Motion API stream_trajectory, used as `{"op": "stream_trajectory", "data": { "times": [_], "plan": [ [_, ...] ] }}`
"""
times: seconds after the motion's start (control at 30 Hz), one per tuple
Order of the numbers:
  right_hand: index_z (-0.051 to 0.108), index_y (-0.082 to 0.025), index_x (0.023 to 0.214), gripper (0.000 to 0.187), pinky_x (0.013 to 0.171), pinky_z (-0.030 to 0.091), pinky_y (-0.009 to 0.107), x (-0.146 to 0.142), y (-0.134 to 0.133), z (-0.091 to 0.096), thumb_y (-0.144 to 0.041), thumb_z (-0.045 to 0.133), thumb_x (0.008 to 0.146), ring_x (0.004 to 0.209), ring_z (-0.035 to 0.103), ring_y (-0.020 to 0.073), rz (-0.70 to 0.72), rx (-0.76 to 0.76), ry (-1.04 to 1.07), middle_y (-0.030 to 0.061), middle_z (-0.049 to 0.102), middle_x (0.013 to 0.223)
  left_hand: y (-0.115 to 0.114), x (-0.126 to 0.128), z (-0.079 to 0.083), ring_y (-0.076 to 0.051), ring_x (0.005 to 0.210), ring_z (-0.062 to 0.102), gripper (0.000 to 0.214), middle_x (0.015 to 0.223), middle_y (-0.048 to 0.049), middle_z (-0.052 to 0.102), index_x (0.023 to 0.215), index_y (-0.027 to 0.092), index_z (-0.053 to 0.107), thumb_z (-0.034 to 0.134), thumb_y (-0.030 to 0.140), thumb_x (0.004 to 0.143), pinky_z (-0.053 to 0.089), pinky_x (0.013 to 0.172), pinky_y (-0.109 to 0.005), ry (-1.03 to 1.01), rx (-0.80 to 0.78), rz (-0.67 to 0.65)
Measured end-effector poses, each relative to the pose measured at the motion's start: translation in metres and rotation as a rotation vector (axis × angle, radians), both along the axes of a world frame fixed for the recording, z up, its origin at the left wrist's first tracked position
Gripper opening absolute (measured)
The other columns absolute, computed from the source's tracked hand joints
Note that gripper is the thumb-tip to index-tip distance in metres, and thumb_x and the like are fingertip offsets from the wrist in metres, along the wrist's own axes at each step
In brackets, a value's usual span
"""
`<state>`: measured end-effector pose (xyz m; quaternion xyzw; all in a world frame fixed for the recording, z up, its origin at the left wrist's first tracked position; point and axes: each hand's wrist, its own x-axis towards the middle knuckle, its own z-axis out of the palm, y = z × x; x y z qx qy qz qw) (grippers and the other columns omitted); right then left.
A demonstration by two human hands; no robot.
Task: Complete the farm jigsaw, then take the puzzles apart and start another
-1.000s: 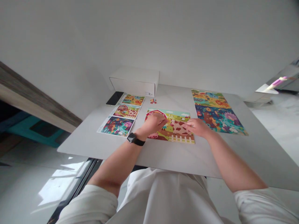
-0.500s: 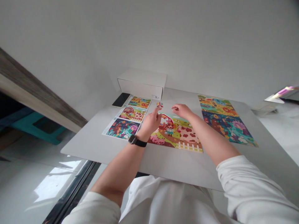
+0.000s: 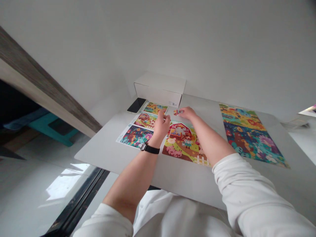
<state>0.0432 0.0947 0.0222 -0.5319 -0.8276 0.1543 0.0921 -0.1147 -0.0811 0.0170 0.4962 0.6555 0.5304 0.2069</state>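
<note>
A white table (image 3: 98, 154) spreads around both hands. Beyond them stands a white cardboard box (image 3: 158, 89), with a phone (image 3: 136, 105) lying just left of it. Well right of the right hand (image 3: 187, 113) lies a big colourful jigsaw puzzle (image 3: 251, 138), and left of the left hand (image 3: 161, 126) lie printed picture cards (image 3: 137, 136). Just below both hands is a farm jigsaw puzzle (image 3: 182, 146) with a red barn. The left hand, with a black watch (image 3: 149, 148) on its wrist, is bunched with its fingers raised; whether it pinches anything cannot be told. The right hand's fingers curl just beside small puzzle pieces (image 3: 175, 112), and whether they pinch them cannot be told.
</note>
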Motion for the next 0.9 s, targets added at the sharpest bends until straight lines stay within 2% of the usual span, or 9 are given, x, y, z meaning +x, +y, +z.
{"op": "stream_trajectory", "data": {
  "times": [0.13, 0.23, 0.37, 0.5, 0.7, 0.8, 0.9],
  "plan": [
    [0.078, -0.022, 0.101, 0.030, 0.089, 0.055, 0.032, -0.002, -0.003, 0.001, -0.028, 0.090, 0.075, 0.097, 0.073, 0.0234, -0.061, 0.006, 0.072, 0.0057, 0.080, 0.104, 0.005, 0.000, -0.004, -0.014, 0.066, 0.065, 0.046, 0.088, 0.0000, 0.074, 0.148, 0.024, 0.053, 0.057, 0.036, 0.104, 0.053, 0.068, -0.027, -0.064, 0.016, -0.010],
    [0.068, -0.021, 0.091, 0.025, 0.082, 0.053, 0.030, 0.000, -0.012, 0.007, -0.024, 0.087, 0.075, 0.088, 0.070, 0.0195, -0.139, -0.010, 0.205, 0.0045, 0.078, 0.096, 0.006, 0.002, -0.005, -0.014, 0.066, 0.065, 0.042, 0.086, 0.0001, 0.073, 0.143, 0.024, 0.057, 0.056, 0.034, 0.103, 0.053, 0.066, -0.026, -0.121, 0.028, -0.020],
    [0.058, -0.022, 0.083, 0.021, 0.070, 0.048, 0.026, 0.018, -0.033, 0.019, -0.027, 0.078, 0.083, 0.075, 0.068, 0.0155, -0.170, -0.249, 0.538, 0.0012, 0.074, 0.079, 0.004, 0.006, -0.001, -0.012, 0.066, 0.063, 0.034, 0.087, 0.0005, 0.071, 0.134, 0.022, 0.060, 0.056, 0.031, 0.101, 0.052, 0.065, -0.024, -0.169, 0.038, -0.071],
    [0.058, -0.022, 0.086, 0.033, 0.066, 0.046, 0.024, 0.061, -0.071, 0.032, -0.039, 0.085, 0.077, 0.077, 0.071, 0.0150, -0.149, -0.405, 0.788, 0.0015, 0.075, 0.083, -0.004, 0.013, 0.005, -0.012, 0.069, 0.063, 0.028, 0.091, -0.0012, 0.071, 0.124, 0.021, 0.066, 0.060, 0.032, 0.099, 0.051, 0.066, -0.025, -0.083, 0.037, -0.136],
    [0.061, -0.023, 0.088, 0.040, 0.063, 0.050, 0.024, 0.126, -0.142, 0.034, -0.043, 0.090, 0.067, 0.074, 0.069, 0.0153, -0.198, -0.542, 1.010, -0.0012, 0.071, 0.080, -0.025, 0.039, 0.017, -0.017, 0.083, 0.070, 0.025, 0.097, -0.0053, 0.077, 0.108, 0.020, 0.073, 0.065, 0.041, 0.098, 0.054, 0.075, -0.028, 0.033, 0.012, -0.378],
    [0.061, -0.024, 0.087, 0.043, 0.059, 0.048, 0.024, 0.144, -0.168, 0.029, -0.044, 0.092, 0.064, 0.069, 0.065, 0.0144, -0.237, -0.584, 1.080, -0.0032, 0.068, 0.076, -0.034, 0.056, 0.019, -0.018, 0.084, 0.070, 0.031, 0.097, -0.0064, 0.078, 0.105, 0.019, 0.074, 0.069, 0.047, 0.095, 0.055, 0.075, -0.028, 0.040, -0.009, -0.523],
    [0.063, -0.023, 0.085, 0.045, 0.058, 0.046, 0.022, 0.152, -0.183, 0.022, -0.045, 0.094, 0.061, 0.069, 0.065, 0.0129, -0.231, -0.563, 1.144, -0.0035, 0.069, 0.076, -0.038, 0.067, 0.017, -0.018, 0.084, 0.070, 0.038, 0.098, -0.0074, 0.079, 0.103, 0.018, 0.075, 0.072, 0.054, 0.092, 0.055, 0.074, -0.027, 0.004, -0.032, -0.622]
  ]
}}
